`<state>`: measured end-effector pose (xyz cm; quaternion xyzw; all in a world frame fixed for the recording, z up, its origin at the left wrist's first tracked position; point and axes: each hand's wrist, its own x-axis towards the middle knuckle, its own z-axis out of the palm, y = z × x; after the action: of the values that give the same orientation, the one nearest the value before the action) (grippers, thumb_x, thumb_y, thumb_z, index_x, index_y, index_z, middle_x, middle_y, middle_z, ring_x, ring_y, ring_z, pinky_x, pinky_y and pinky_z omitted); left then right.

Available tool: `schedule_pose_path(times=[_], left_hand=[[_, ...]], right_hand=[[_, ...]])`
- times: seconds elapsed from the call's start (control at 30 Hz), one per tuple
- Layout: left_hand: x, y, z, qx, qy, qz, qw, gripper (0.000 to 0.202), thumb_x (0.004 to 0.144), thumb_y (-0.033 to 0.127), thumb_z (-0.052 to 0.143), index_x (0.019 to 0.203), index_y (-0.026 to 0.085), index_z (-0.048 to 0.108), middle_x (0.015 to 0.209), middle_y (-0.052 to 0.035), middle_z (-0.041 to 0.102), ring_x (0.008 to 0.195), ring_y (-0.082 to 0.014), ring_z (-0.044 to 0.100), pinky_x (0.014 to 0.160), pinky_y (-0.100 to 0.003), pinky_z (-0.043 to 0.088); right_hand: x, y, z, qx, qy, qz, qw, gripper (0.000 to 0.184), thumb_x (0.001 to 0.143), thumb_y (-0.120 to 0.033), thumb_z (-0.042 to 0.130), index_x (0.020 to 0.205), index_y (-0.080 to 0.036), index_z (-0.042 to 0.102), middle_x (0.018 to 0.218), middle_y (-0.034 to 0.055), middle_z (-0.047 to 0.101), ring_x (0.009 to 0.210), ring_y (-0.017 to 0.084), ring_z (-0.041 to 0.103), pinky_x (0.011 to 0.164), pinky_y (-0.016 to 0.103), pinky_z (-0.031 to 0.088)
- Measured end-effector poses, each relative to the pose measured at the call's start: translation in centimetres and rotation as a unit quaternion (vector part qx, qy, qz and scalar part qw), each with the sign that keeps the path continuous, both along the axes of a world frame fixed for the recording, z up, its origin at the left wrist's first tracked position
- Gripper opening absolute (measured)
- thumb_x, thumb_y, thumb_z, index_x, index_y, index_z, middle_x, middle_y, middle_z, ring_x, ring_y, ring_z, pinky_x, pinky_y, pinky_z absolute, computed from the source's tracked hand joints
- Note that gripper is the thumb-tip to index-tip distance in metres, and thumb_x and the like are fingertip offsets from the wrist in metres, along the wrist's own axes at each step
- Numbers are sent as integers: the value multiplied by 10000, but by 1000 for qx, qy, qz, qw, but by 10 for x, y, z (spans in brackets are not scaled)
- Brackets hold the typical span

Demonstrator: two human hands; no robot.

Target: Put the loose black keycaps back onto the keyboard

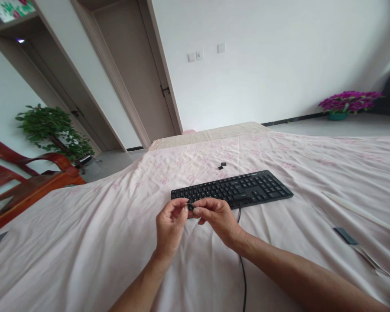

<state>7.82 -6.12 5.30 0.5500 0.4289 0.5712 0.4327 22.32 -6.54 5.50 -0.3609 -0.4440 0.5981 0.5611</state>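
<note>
In front of the keyboard's near edge, my left hand [169, 223] and my right hand [219, 217] meet at the fingertips. Pinched between them is a small black keycap [191, 207], partly covered by the fingers. My left thumb and forefinger close on it from one side, my right thumb and forefinger from the other. The black keyboard [256, 190] lies just beyond, its near left part hidden behind my hands. Past its far edge rest two loose black pieces that look like keycaps, one keycap [223, 164] close to a second keycap [220, 167].
A black cable [243, 271] runs from the keyboard toward me. On the wrinkled pink cloth [117, 234], a brush with dark bristles [345, 235] and a metal handle lies at right. A red wooden chair [58, 162] stands at left, beside a green plant [48, 128].
</note>
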Motion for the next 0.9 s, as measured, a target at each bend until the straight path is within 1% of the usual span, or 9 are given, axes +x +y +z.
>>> schedule_pose_path(times=[0.17,0.3,0.47,0.6,0.7,0.8,0.9], left_hand=[[4,-2,3,-38,-16,-16,999,258,788,319,632,971,140,602,806,-26,668,684,-125,646,689,-273,553],[4,-3,3,-33,-11,-26,999,267,796,307,629,999,134,611,765,-15,656,672,-108,625,684,-251,539],[1,-3,1,-6,26,-56,998,271,827,293,599,1053,145,607,749,-9,646,680,-110,616,682,-242,526],[-2,-3,2,45,50,-72,995,210,839,268,579,1019,166,617,847,-22,643,710,-112,617,692,-246,525],[-5,-2,3,106,90,-69,988,170,830,221,585,989,181,627,885,-19,620,744,-114,614,696,-237,521],[-9,0,3,172,144,-57,973,184,814,166,590,990,194,633,896,-19,610,772,-118,612,693,-227,520],[-12,2,4,237,193,-43,951,221,792,120,596,994,199,637,900,-26,621,804,-133,618,706,-239,527]], right_hand=[[-1,-1,0,12,9,-11,1000,204,699,-348,706,755,-152,717,660,38,672,590,121,562,519,237,423],[-1,-1,0,14,16,-3,1000,230,743,-375,666,746,-148,706,645,35,656,570,107,536,503,223,413],[-2,-3,1,18,27,2,999,269,767,-398,651,678,-145,656,626,23,636,551,92,524,492,205,401],[-3,-3,-2,22,49,14,998,265,764,-394,669,696,-138,653,636,22,632,551,91,524,492,203,403],[-3,-2,-6,15,84,27,996,242,765,-378,679,716,-142,653,649,16,626,542,82,512,486,197,398],[-3,-1,-8,4,110,44,993,232,760,-370,688,722,-143,655,650,9,615,536,75,499,480,193,390],[-3,0,-9,0,121,55,991,229,747,-365,702,731,-140,664,633,3,600,538,75,498,476,191,384]])
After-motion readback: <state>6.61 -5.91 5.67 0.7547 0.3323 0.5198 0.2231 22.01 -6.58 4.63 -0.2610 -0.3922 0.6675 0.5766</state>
